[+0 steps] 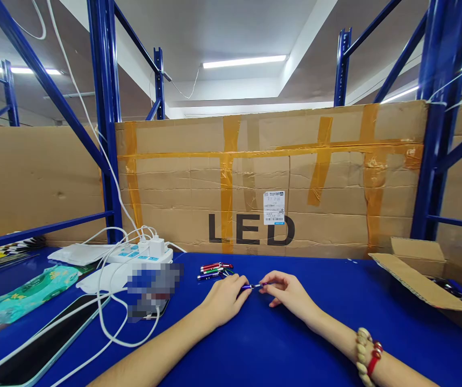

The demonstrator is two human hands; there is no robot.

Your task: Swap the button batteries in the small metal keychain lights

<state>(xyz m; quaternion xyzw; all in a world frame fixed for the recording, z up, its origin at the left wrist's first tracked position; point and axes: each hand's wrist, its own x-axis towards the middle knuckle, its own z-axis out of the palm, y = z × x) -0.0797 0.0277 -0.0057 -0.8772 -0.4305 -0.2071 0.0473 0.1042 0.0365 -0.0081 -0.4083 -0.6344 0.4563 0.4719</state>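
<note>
Both of my hands rest on the blue table [279, 344] and pinch one small purple pen-like stick [254, 286] between them. My left hand [225, 298] grips its left end with curled fingers. My right hand [287, 293] holds its right end between thumb and fingertips, and a bead bracelet [367, 352] sits on that wrist. Just behind my left hand lies a small pile of similar sticks [214, 269] in red, green and purple.
A taped cardboard wall marked LED [271, 183] closes the back of the table. A white power strip [142, 252] with chargers and trailing cables lies at left, with a phone [41, 344] and a green packet [25, 293]. An open carton [428, 279] stands at right. Blue rack posts [104, 118] flank the table.
</note>
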